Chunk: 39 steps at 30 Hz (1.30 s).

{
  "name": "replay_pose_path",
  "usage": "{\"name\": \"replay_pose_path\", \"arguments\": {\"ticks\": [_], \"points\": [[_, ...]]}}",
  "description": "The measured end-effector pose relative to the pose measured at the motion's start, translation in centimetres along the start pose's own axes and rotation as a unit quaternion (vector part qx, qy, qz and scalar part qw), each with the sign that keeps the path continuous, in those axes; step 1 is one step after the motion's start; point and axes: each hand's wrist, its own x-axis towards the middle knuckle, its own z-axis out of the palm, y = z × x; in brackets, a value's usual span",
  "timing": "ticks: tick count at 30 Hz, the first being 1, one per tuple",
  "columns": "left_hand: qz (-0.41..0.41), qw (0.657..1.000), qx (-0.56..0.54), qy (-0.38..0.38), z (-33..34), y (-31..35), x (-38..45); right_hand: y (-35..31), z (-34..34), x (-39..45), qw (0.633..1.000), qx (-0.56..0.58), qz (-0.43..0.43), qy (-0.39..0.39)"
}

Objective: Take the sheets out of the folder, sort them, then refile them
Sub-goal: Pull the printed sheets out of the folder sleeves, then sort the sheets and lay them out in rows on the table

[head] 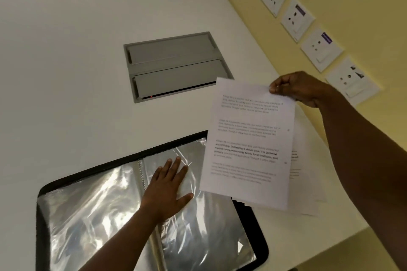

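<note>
A black folder point(41, 215) lies open on the white table, its clear plastic sleeves point(92, 209) shining. My left hand point(169, 187) lies flat, fingers straight, on the right-hand sleeve near the spine. My right hand point(301, 88) pinches the top right corner of a printed sheet point(248, 138) and holds it up above the folder's right edge. More printed sheets point(306, 171) lie on the table under and to the right of the held sheet, mostly hidden by it.
A grey recessed cable box point(176, 66) with two lids sits in the white table point(66, 50) beyond the folder. The yellow wall at right carries a row of white socket plates point(297, 18). The table's right edge runs close to that wall.
</note>
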Motion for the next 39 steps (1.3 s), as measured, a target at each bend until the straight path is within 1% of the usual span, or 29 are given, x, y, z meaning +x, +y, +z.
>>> {"name": "replay_pose_path", "arguments": {"ticks": [5, 10, 12, 14, 15, 18, 19, 21, 23, 25, 27, 31, 35, 37, 39], "points": [[-0.009, 1.0, 0.024, 0.001, -0.1, 0.1, -0.1, 6.3, -1.4, 0.6, 0.997, -0.035, 0.068, -0.023], [-0.019, 1.0, 0.009, 0.017, 0.1, 0.4, -0.2, 11.1, -1.7, 2.2, 0.995, -0.05, 0.082, 0.01], [-0.021, 1.0, 0.002, 0.018, 0.1, 0.5, -0.1, 12.4, -1.6, 2.7, 0.993, -0.083, 0.085, 0.03], [-0.021, 1.0, 0.004, 0.013, 0.0, 0.6, -0.1, 12.6, -0.9, 2.6, 0.985, -0.146, 0.074, 0.06], [-0.023, 1.0, 0.004, 0.014, -0.1, 0.8, -0.1, 12.5, -0.3, 2.3, 0.983, -0.153, 0.06, 0.087], [-0.034, 0.999, 0.004, 0.022, -0.3, 1.7, -0.4, 12.3, 3.0, -0.3, 0.977, -0.096, 0.018, 0.19], [-0.04, 0.999, -0.001, 0.03, -0.2, 2.1, -0.7, 12.6, 4.4, -1.4, 0.972, -0.085, 0.023, 0.217], [-0.053, 0.997, -0.011, 0.046, -0.1, 3.1, -1.4, 13.7, 6.8, -4.1, 0.963, -0.08, 0.072, 0.247], [-0.057, 0.996, -0.025, 0.062, 0.1, 3.8, -2.0, 15.0, 8.6, -6.9, 0.946, -0.091, 0.163, 0.265], [-0.05, 0.995, -0.047, 0.067, 0.3, 4.6, -2.3, 16.4, 9.7, -9.7, 0.924, -0.123, 0.244, 0.267], [-0.04, 0.994, -0.082, 0.067, 0.3, 5.5, -1.9, 17.8, 10.1, -11.7, 0.917, -0.131, 0.278, 0.254], [-0.008, 0.982, -0.174, 0.073, -0.9, 8.8, 0.5, 19.3, 9.5, -13.7, 0.93, -0.123, 0.276, 0.207], [-0.019, 0.949, -0.31, 0.054, -2.7, 13.4, 4.4, 19.3, 9.0, -14.3, 0.941, -0.07, 0.266, 0.196], [-0.029, 0.945, -0.324, 0.02, -3.3, 15.0, 6.8, 19.5, 8.9, -14.3, 0.943, -0.03, 0.272, 0.188], [-0.059, 0.949, -0.307, -0.04, -3.4, 15.8, 9.2, 19.9, 8.8, -14.0, 0.945, -0.01, 0.277, 0.172]]}}
